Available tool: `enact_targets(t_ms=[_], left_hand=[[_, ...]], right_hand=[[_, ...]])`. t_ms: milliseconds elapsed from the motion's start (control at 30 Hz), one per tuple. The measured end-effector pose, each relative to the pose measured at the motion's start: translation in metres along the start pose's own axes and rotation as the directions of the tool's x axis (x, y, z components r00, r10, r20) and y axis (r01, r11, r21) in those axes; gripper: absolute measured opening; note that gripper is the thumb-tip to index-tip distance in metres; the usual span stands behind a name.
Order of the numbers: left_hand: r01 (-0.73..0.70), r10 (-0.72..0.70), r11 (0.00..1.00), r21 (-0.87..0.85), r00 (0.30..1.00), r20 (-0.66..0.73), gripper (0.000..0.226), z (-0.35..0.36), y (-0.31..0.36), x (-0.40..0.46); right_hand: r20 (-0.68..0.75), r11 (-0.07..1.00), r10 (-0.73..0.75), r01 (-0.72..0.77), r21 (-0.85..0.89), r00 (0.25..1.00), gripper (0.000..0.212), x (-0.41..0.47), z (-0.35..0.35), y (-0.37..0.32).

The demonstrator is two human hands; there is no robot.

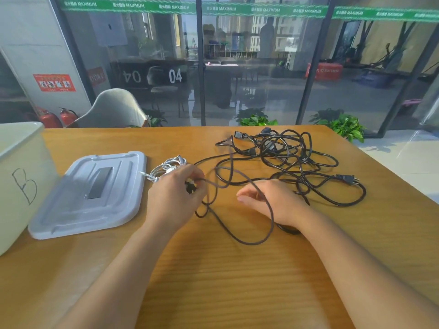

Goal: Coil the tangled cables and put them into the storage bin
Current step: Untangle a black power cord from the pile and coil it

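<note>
Left hand [174, 193] pinched the plug end of a black cable [251, 242], its loop draped over the right hand [273, 203] whose fingers hung loosely curled, black tangle [285, 153] beyond the right hand, white cable bundle [166, 168] just past the left fingers, bin lid [90, 193] and storage bin [19, 176] further left, all on the wooden table [213, 281]

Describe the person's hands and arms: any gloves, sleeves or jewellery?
Both are bare. The left hand and right hand wear no gloves, rings or watch, and both forearms are uncovered as far as the frame shows; no sleeve is visible.
</note>
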State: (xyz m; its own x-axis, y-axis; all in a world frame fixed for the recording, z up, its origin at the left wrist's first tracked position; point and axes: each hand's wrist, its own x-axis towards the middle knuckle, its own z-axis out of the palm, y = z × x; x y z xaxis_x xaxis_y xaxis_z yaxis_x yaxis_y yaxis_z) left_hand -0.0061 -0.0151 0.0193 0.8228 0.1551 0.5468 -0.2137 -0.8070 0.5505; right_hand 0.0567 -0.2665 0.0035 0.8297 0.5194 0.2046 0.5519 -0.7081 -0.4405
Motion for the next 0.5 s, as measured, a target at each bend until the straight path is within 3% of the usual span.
enact_targets(t_ms=[100, 200, 333, 433, 500], left_hand=[[-0.040, 0.039, 0.999, 0.028, 0.999, 0.035, 0.012, -0.009, -0.004, -0.002], [-0.108, 0.105, 0.990, 0.085, 0.993, 0.048, 0.012, -0.025, -0.013, -0.004], [-0.224, 0.221, 0.964, 0.145, 0.974, 0.038, 0.010, -0.050, -0.029, -0.012], [-0.193, 0.167, 0.976, 0.103, 0.961, 0.221, 0.056, -0.058, -0.044, -0.023], [-0.130, 0.119, 0.991, 0.011, 0.937, 0.329, 0.081, -0.062, -0.048, -0.025]], right_hand=[[-0.025, 0.997, -0.038, 0.039, 0.061, 0.999, 0.027, 0.001, 0.006, -0.010], [0.040, 0.994, -0.088, 0.085, 0.069, 0.995, 0.029, 0.006, 0.011, -0.021], [0.004, 0.967, -0.094, 0.091, 0.239, 0.996, 0.041, 0.011, 0.013, -0.026], [-0.028, 0.983, -0.079, 0.083, 0.164, 0.996, 0.034, 0.009, 0.012, -0.026], [0.030, 0.965, -0.001, -0.007, 0.262, 1.000, 0.026, 0.007, 0.009, -0.027]])
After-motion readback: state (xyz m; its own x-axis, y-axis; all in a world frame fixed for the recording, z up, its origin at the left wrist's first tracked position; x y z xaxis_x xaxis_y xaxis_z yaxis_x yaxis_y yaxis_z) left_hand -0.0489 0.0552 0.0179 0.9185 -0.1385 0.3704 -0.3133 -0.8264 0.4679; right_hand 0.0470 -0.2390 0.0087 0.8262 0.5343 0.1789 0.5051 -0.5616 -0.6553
